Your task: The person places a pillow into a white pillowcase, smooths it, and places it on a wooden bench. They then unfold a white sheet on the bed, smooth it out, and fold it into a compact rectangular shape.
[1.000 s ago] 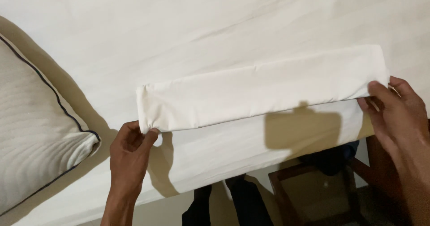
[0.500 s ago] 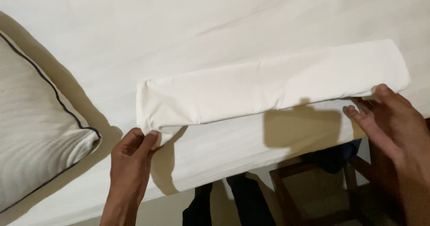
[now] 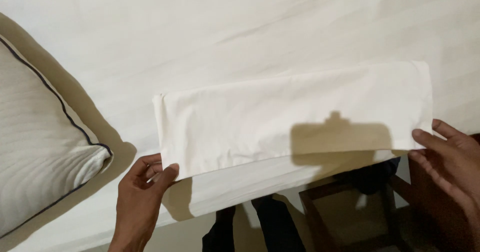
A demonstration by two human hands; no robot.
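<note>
A folded white cloth (image 3: pixel 295 114), a long flat rectangle, lies on the white bed sheet (image 3: pixel 250 27) near the bed's front edge. My left hand (image 3: pixel 142 192) pinches the cloth's near left corner between thumb and fingers. My right hand (image 3: pixel 450 162) is at the near right corner, fingers spread, fingertips touching or just off the cloth's edge. A dark shadow falls across the right part of the cloth.
A white pillow (image 3: pixel 40 147) with dark piping lies at the left on the bed. Below the bed edge stand a wooden stool frame (image 3: pixel 345 217) and dark legs (image 3: pixel 255 227) of a person.
The raised fold of cloth has been laid down toward me and now lies flat as a wider rectangle. My right hand has loosened and opened at the right corner.
</note>
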